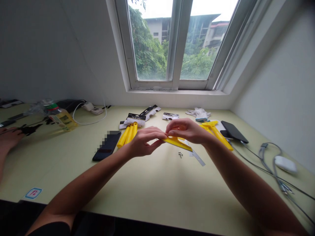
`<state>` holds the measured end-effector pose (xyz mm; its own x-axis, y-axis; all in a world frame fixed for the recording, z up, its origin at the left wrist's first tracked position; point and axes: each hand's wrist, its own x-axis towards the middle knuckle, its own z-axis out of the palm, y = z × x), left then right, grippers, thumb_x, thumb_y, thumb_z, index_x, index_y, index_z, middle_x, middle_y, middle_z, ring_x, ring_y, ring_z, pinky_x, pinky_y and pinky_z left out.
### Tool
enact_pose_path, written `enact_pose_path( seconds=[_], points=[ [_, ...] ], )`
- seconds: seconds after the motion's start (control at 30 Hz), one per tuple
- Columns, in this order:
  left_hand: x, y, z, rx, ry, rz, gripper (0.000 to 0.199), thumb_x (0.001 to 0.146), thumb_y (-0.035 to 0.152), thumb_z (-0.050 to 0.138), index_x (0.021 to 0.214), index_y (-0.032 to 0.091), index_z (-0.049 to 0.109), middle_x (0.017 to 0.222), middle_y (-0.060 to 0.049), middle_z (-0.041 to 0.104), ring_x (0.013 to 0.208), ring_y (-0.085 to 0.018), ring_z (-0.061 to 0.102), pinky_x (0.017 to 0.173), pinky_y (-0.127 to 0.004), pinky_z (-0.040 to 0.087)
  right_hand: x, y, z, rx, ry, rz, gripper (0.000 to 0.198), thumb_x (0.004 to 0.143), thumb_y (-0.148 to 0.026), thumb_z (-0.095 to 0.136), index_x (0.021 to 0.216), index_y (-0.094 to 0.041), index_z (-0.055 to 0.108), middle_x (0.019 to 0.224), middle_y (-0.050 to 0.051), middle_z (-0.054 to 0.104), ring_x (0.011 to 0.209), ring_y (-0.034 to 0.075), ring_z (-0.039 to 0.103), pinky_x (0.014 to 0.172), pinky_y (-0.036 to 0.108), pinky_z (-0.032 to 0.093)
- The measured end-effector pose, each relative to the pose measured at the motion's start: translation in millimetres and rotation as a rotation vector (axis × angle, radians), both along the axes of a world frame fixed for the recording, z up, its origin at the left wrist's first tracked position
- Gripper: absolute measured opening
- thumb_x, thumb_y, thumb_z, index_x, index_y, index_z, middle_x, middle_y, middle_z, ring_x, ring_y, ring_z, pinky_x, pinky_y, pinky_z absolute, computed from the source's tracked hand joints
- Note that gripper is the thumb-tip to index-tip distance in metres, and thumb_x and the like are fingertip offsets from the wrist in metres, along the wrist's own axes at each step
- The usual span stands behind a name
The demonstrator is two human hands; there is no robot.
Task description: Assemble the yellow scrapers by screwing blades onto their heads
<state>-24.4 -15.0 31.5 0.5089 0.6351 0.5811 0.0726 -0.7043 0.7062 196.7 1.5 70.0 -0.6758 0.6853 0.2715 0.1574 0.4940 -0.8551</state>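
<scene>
My left hand (pixel 149 140) grips one end of a flat yellow plastic scraper head (pixel 178 143) between thumb and fingers, above the table. Over the same end, my right hand (pixel 185 130) is closed in a pinch. Whatever its fingertips hold is hidden or too small to name. Below lie several small screws (pixel 180 154) and a thin metal blade strip (pixel 198 158). Yellow handles (pixel 127 135) stand bunched beyond my left hand. To the right of my right hand, more yellow scraper parts (pixel 220 136) rest on the table.
A black phone (pixel 107 147) lies left. Card packaging (pixel 135 119) and white gloves (pixel 199 113) lie toward the window. On the right are a dark power bank (pixel 234 131), grey cables (pixel 264 160) and a white case (pixel 285 164). Far left, another person's hand (pixel 11 137) is near a bottle (pixel 62 119).
</scene>
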Motion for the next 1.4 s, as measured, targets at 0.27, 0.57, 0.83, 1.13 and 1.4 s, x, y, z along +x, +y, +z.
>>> enact_pose_path(
  seconds=[0.27, 0.57, 0.83, 1.13, 1.4],
  points=[
    [1.3, 10.1, -1.6, -0.174, -0.158, 0.002, 0.016, 0.071, 0.024, 0.075, 0.082, 0.019, 0.066, 0.087, -0.007, 0.066, 0.086, -0.019, 0.062, 0.081, -0.033, 0.05, -12.5, 3.5, -22.3, -0.306, 0.196, 0.013, 0.027, 0.081, -0.043, 0.067, 0.088, -0.018, 0.06, 0.064, -0.002, 0.061, 0.051, 0.012, 0.061, 0.046, 0.023, 0.046],
    [19.0, 10.4, -15.1, -0.335, -0.579, 0.13, 0.034, 0.069, 0.024, 0.078, 0.081, 0.021, 0.047, 0.089, 0.002, 0.061, 0.08, -0.012, 0.061, 0.065, -0.024, 0.052, -34.9, -3.4, -35.7, -0.306, 0.474, -0.177, 0.024, 0.081, -0.041, 0.067, 0.086, -0.019, 0.059, 0.058, -0.004, 0.058, 0.049, 0.012, 0.057, 0.049, 0.025, 0.045],
    [31.9, 2.7, -22.8, -0.435, -0.717, 0.222, 0.018, 0.069, 0.027, 0.078, 0.081, 0.018, 0.067, 0.093, -0.003, 0.07, 0.081, -0.016, 0.066, 0.073, -0.033, 0.056, -57.7, -12.4, -47.5, -0.295, 0.636, -0.341, 0.023, 0.081, -0.041, 0.066, 0.085, -0.02, 0.058, 0.063, -0.004, 0.058, 0.049, 0.01, 0.055, 0.049, 0.026, 0.046],
    [34.1, 2.9, -41.4, -0.391, -0.666, 0.277, 0.025, 0.077, 0.03, 0.072, 0.099, 0.017, 0.073, 0.102, -0.009, 0.072, 0.085, -0.02, 0.069, 0.08, -0.038, 0.057, -62.9, -7.4, -60.6, -0.319, 0.71, -0.455, 0.025, 0.077, -0.04, 0.069, 0.084, -0.018, 0.059, 0.064, -0.003, 0.058, 0.049, 0.011, 0.055, 0.049, 0.026, 0.046],
    [41.4, -18.6, -42.3, -0.417, -0.538, 0.187, 0.054, 0.076, 0.027, 0.073, 0.127, 0.02, 0.059, 0.123, -0.012, 0.063, 0.111, -0.025, 0.061, 0.095, -0.038, 0.05, -62.3, -13.5, -56.9, -0.143, 0.604, -0.658, 0.022, 0.081, -0.04, 0.065, 0.086, -0.019, 0.059, 0.073, 0.001, 0.062, 0.06, 0.015, 0.062, 0.051, 0.026, 0.051]
  ],
)
